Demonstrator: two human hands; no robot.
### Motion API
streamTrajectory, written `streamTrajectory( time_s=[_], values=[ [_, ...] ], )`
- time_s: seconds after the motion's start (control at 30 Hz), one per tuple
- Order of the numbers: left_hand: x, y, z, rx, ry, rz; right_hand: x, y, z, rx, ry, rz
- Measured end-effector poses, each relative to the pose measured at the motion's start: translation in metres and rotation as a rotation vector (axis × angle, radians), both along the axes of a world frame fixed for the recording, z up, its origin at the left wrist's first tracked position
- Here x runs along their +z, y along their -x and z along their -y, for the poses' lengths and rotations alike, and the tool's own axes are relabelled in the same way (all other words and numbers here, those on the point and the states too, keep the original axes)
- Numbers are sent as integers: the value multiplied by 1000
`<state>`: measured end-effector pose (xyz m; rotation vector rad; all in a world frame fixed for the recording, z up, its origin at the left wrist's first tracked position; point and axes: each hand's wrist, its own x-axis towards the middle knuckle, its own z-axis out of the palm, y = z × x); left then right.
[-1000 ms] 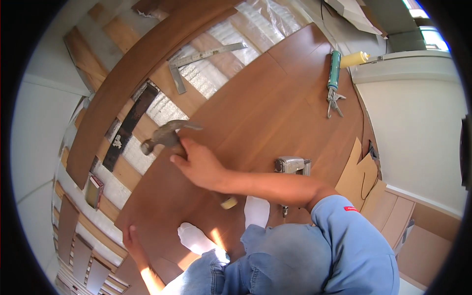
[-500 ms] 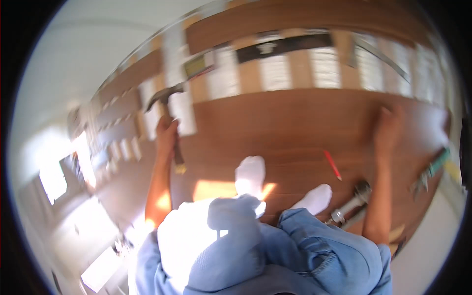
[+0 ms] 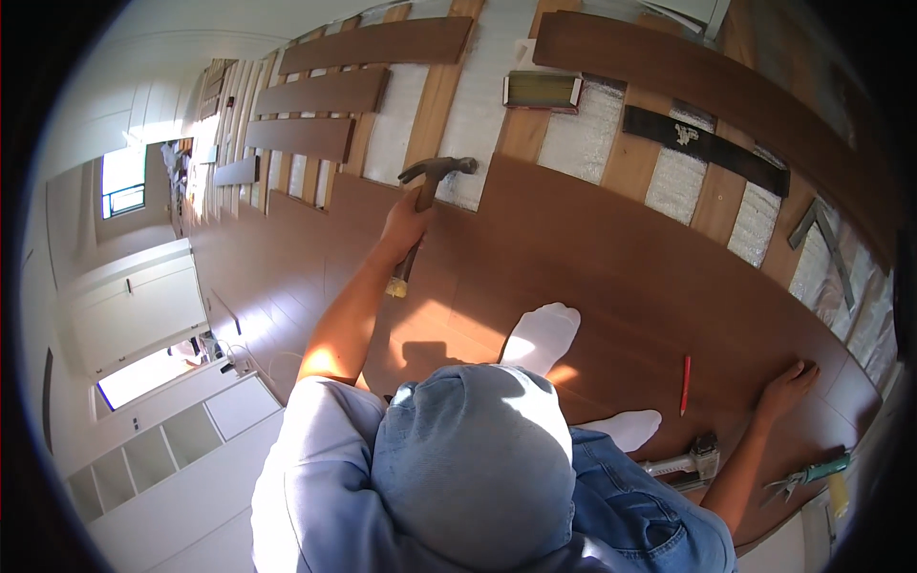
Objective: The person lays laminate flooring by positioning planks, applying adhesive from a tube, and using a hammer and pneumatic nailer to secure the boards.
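A person in a light blue top and blue denim trousers crouched on a brown plank floor (image 3: 611, 258), seen from above through a round, curved view. The left hand (image 3: 406, 227) was wrapped around the wooden handle of a claw hammer (image 3: 439, 167), its metal head pointing away from the body and its pale handle end toward the person. The hammer was at the left of centre, over a stepped edge in the boards; whether its head touched anything below could not be told. The right hand (image 3: 791, 387), well apart on the right, lay with its fingers extended, palm side down, against the boards near their far right end. Two feet in white socks (image 3: 543, 339) rested on the floor between the hands. A red pencil (image 3: 686, 385) lay to the right of the feet, and a metal nail gun (image 3: 705, 460) lay near the right forearm, partly hidden by the leg. Farther right was a caulking gun with a green tube (image 3: 826, 468), just beside a yellow bottle (image 3: 840, 498). Beyond the laid boards, wooden battens (image 3: 626, 153) alternated with silvery sheeting (image 3: 578, 143). Across them lay a shallow box (image 3: 542, 91), a dark strip (image 3: 726, 158), a metal square (image 3: 837, 258) and a long loose plank (image 3: 669, 57). Several shorter planks (image 3: 320, 93) lay at the upper left.
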<state>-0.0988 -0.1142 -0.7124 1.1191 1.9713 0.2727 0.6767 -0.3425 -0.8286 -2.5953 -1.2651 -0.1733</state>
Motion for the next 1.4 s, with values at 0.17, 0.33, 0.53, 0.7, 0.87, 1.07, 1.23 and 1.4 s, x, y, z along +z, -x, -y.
streamTrajectory(
  time_s=[0.17,0.33,0.53,0.7,0.87,1.07,1.23,1.4],
  values=[
    [20,-16,-3,-236,22,-214,7,8,1,13,-22,22],
    [25,-12,-8,-187,45,-154,6,7,0,-17,0,-2],
    [24,-12,-2,-133,54,-93,6,6,1,-4,-18,8],
    [18,-1,2,-165,49,-97,17,13,-9,46,-1,60],
    [-4,27,3,-248,33,-20,20,26,-8,1,-36,36],
    [-44,52,-27,-149,-31,-85,19,40,3,-39,4,51],
    [-61,78,-70,-295,-92,-90,47,81,12,-40,49,-61],
    [-55,93,-92,-473,-81,-351,103,140,36,-46,115,-491]
  ],
)
